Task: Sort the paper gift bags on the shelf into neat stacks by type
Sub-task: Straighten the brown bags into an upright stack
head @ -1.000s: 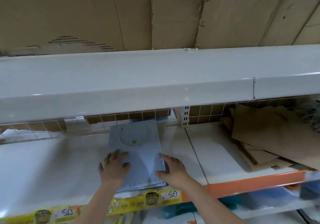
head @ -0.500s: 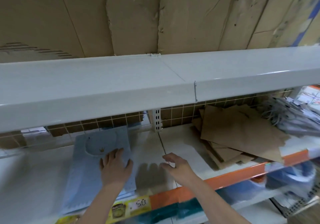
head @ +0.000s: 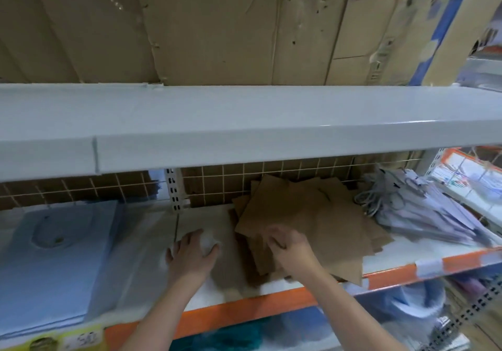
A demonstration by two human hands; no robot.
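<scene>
Brown bags (head: 307, 214) overhang shelf edge (head: 271, 306), splayed.

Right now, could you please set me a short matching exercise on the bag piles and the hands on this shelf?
Things:
1. blue bags
2. brown bags
3. white bags
4. left hand

Descriptions:
A. messy, fanned pile under the right hand
B. far right, with cord handles
C. flat on the bare shelf
D. neat stack at the far left

Pairs: 1-D, 2-A, 3-B, 4-C
</scene>
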